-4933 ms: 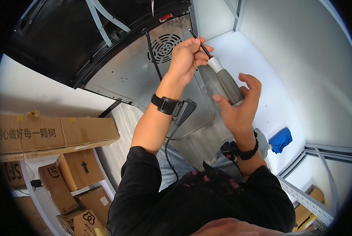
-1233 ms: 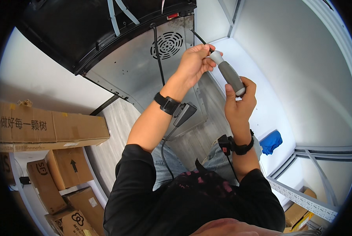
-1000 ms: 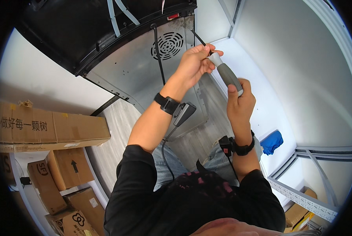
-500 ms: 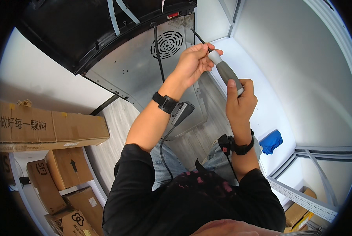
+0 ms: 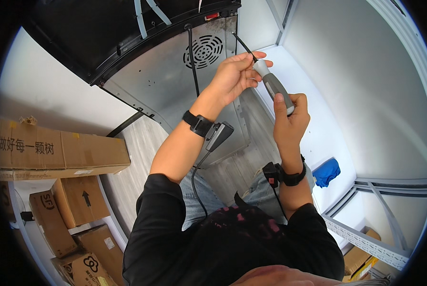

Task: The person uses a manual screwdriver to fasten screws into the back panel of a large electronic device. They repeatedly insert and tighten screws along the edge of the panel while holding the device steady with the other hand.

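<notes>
A screwdriver (image 5: 274, 86) with a grey handle and a long dark shaft slants up and left, its tip at the right edge of a metal panel (image 5: 161, 86). My right hand (image 5: 290, 117) is closed round the butt of the handle, thumb along its top. Higher up, my left hand (image 5: 236, 76) pinches the shaft just ahead of the handle's pale collar, with some of its fingers partly stretched. What the tip touches is too small to make out. The panel has a round slotted vent (image 5: 203, 51) and belongs to a black-framed appliance (image 5: 80, 43).
A black cord (image 5: 193, 62) hangs down across the panel. Cardboard boxes (image 5: 82, 202) stand on shelving at the left, with a long carton (image 5: 94, 152) above. A blue cloth-like bundle (image 5: 327, 172) lies on the white surface at the right, near a metal frame (image 5: 366, 240).
The screwdriver's handle has turned a little in my right hand, bringing a pale mark on it into sight. My left hand keeps its place at the shaft.
</notes>
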Tool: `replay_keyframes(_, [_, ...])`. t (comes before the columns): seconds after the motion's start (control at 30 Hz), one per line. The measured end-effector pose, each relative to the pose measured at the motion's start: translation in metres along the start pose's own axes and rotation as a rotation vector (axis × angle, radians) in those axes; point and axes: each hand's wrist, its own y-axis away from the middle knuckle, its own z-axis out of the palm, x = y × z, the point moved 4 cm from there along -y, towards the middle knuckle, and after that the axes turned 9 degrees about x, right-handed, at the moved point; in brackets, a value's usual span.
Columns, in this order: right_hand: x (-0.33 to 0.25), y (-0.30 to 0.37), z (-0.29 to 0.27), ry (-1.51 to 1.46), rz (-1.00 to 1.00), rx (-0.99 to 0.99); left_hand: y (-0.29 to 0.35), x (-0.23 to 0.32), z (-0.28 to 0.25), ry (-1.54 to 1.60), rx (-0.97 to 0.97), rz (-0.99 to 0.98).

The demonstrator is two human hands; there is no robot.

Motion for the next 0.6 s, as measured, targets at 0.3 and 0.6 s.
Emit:
replay_keyframes(0.3, [-0.015, 0.001, 0.009, 0.059, -0.442, 0.12, -0.005, -0.004, -0.006, -0.047, 0.046, 0.061])
replay_keyframes(0.6, [0.008, -0.001, 0.008, -0.436, 0.58, -0.279, -0.002, -0.005, -0.007, -0.085, 0.084, 0.024])
